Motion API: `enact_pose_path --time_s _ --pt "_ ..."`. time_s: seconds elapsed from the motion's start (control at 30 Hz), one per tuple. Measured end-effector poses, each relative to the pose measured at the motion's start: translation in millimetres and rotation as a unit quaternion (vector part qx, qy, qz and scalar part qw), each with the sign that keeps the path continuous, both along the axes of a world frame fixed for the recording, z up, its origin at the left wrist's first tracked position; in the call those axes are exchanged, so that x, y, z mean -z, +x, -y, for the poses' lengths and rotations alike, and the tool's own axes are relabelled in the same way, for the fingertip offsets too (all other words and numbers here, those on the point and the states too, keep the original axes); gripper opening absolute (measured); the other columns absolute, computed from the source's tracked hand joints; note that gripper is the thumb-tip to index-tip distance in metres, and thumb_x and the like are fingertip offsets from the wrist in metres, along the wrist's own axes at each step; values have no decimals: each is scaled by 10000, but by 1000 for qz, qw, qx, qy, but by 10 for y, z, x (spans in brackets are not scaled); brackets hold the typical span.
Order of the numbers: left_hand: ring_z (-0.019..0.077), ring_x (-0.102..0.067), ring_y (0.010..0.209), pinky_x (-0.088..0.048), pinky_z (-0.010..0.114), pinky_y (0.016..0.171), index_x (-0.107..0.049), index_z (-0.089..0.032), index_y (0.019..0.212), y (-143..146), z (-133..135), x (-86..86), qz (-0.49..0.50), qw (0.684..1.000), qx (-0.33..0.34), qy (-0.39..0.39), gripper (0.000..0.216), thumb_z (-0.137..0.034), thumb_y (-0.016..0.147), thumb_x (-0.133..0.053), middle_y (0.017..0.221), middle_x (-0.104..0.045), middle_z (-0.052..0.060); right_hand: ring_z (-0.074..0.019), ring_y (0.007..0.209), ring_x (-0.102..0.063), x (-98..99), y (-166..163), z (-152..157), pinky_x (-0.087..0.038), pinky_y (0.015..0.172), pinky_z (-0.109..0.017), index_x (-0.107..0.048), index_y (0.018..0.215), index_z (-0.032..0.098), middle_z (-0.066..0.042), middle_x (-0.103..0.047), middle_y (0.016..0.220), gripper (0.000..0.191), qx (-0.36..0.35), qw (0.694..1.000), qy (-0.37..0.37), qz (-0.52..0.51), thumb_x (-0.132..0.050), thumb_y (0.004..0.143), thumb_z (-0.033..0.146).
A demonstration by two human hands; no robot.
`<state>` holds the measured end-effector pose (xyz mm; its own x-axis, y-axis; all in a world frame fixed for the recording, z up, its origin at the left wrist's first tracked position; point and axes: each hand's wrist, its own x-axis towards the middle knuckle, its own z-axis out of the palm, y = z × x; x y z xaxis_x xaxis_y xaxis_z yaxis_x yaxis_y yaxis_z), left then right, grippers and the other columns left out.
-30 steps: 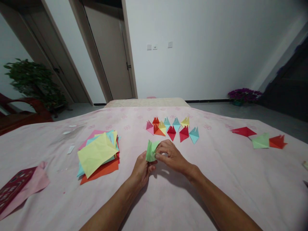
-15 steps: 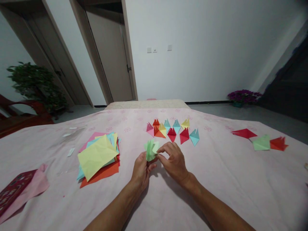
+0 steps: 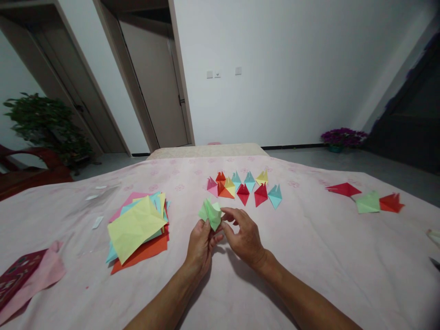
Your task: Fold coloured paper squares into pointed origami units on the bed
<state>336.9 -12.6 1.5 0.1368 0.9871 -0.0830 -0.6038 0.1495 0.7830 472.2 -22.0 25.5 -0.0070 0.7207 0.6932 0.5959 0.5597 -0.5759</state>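
A light-green folded paper (image 3: 211,214) is held up over the middle of the table, its pleated flaps fanned out. My left hand (image 3: 200,243) pinches it from below, thumb on the near side. At the paper's right edge, my right hand (image 3: 243,233) has its index finger and thumb closed on a flap. Just beyond stand folded paper cranes in several colours, among them a red crane (image 3: 243,194), a blue crane (image 3: 275,196) and a pink crane (image 3: 212,186).
A stack of coloured paper sheets (image 3: 137,227) lies left of my hands. Farther left are a clear plastic wrapper (image 3: 85,240) and a dark red box (image 3: 21,275) on pink cloth. To the right lie a red folded piece (image 3: 343,189), a green one (image 3: 368,203) and an orange one (image 3: 392,203).
The green paper has turned in my fingers, so its flaps now spread more to the left. My right hand has moved slightly down and left. The whole view has shifted a little.
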Motion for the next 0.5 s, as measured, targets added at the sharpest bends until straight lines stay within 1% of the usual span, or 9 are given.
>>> enact_pose_path --time_s 0.07,0.1,0.17,0.23,0.37,0.5 --pt "157 -675 855 -564 210 637 -608 -154 999 -2 3 -3 -9 1000 -5 19 340 -391 796 -745 1021 -682 82 -183 788 -580 -15 11 -11 -486 734 -322 -613 1157 229 -31 -649 872 346 -14 1000 -14 0 -638 822 146" --pt "159 -674 850 -563 218 644 -606 -150 990 -2 5 -4 -15 1000 -6 27 339 -396 800 -740 1008 -683 86 -178 780 -575 -25 20 -20 -485 730 -315 -631 1116 234 -26 -635 859 310 -22 1000 -22 -1 -652 816 157" --pt "169 -679 855 -559 222 642 -607 -144 1003 0 8 -8 -29 999 -2 34 353 -400 798 -739 1017 -685 98 -162 753 -561 -47 41 -41 -475 700 -294 -664 974 233 -16 -602 835 177 -37 998 -41 -14 -677 805 182" --pt "175 -688 856 -552 207 612 -611 -149 1039 1 8 -12 -40 999 1 26 382 -394 782 -752 1044 -687 103 -145 738 -548 -69 63 -61 -457 659 -272 -674 868 229 -9 -568 842 83 -54 996 -66 -40 -699 793 204" --pt "168 -694 833 -542 178 547 -625 -166 1094 1 -3 -23 -41 999 10 4 423 -367 752 -772 1065 -689 94 -138 780 -530 -97 98 -100 -423 633 -252 -697 841 237 -4 -519 885 59 -78 986 -121 -88 -708 786 220" --pt "175 -691 880 -536 152 514 -626 -172 1128 11 4 -41 -38 998 42 8 405 -327 777 -753 1156 -669 104 -138 807 -505 -95 127 -144 -414 659 -251 -689 793 226 0 -486 882 26 -137 973 -137 -128 -706 795 245"
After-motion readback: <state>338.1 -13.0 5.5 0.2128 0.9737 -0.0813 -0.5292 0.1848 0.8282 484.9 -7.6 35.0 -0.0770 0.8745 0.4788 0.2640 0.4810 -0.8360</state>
